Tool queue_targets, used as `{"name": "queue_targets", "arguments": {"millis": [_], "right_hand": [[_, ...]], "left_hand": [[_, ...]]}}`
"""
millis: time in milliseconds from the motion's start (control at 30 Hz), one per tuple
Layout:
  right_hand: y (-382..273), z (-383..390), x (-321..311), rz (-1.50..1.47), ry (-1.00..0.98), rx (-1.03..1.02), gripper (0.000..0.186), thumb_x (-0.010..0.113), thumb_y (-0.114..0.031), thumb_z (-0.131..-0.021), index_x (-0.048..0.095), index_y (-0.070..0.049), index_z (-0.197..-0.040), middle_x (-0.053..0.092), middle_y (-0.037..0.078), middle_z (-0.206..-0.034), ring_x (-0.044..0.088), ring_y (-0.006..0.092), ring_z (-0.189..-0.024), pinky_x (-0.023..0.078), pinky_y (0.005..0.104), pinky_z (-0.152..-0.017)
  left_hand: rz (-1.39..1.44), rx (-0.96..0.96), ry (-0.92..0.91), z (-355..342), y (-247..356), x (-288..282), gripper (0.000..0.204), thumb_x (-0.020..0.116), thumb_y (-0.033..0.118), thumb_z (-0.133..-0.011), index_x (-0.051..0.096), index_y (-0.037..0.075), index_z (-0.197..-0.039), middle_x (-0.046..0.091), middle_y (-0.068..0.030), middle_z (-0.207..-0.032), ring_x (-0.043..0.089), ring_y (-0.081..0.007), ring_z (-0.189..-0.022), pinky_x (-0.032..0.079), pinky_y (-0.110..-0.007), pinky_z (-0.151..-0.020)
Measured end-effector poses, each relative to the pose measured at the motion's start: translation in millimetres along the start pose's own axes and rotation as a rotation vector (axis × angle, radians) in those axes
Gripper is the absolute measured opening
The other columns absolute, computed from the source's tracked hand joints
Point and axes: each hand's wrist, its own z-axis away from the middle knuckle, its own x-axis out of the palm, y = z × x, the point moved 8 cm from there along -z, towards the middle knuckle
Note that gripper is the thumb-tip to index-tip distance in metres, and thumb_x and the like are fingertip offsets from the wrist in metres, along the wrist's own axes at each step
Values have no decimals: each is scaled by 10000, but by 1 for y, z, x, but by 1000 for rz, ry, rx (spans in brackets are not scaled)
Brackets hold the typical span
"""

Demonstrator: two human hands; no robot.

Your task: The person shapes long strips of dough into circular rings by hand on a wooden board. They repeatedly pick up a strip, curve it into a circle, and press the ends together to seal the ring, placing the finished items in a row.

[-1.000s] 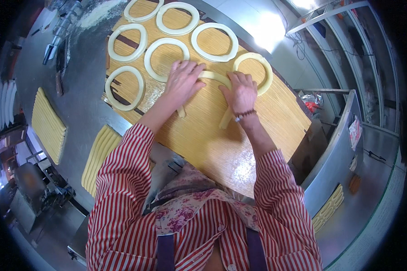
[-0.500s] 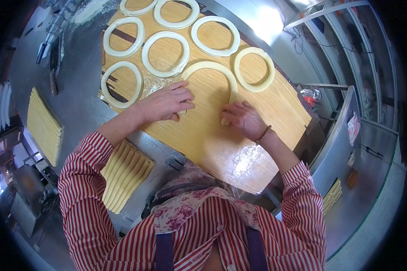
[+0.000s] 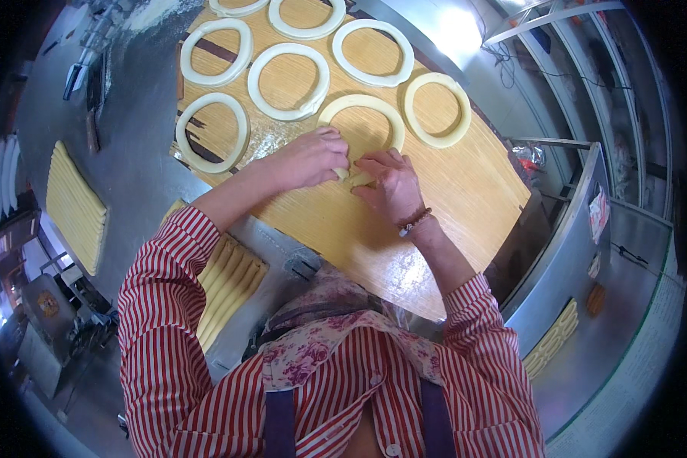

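Steel table, head view: grey metal [image 3: 141, 183] with a wooden board [image 3: 466, 206] on it; dough lengths [image 3: 72, 214] lie side by side at left, more [image 3: 233, 294] by the left sleeve.
Dough strip: curved into an arch [image 3: 385, 111] on the board, between two pale rings [image 3: 437, 143] [image 3: 317, 99], its ends near each other at the hands.
Left hand: fingers [image 3: 313, 159] curled round one end.
Right hand: thumb and fingers [image 3: 389, 183] narrowed on the other end.
End gap: seems small; the fingers partly hide it.
Weak seam: dry or floury ends could keep a join from gripping.
Thinning: a hard pull could stretch the arch unevenly.
Crowding: a sideways slip could press the arch against a neighbouring ring.
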Motion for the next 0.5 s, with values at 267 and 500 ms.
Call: {"name": "queue_targets", "arguments": {"millis": [267, 500], "right_hand": [[24, -3, 30, -313, 211, 246, 349, 858, -236, -645, 730, -125, -951, 693, 21, -906, 627, 246, -922, 451, 398, -832], [-9, -12, 26, -66, 242, 208, 291, 854, -222, -640, 725, -155, -893, 659, -8, -982, 585, 211, -985, 376, 401, -853]], "left_hand": [[328, -355, 26, 6, -27, -9, 203, 736, 109, -819, 720, 55, -1013, 712, -123, -997, 631, -309, -1046, 415, -427, -1085], [302, -304, 129, 18, -34, -7, 146, 716, 110, -836, 690, 59, -972, 710, -119, -945, 653, -304, -1020, 373, -428, -1141]]}}
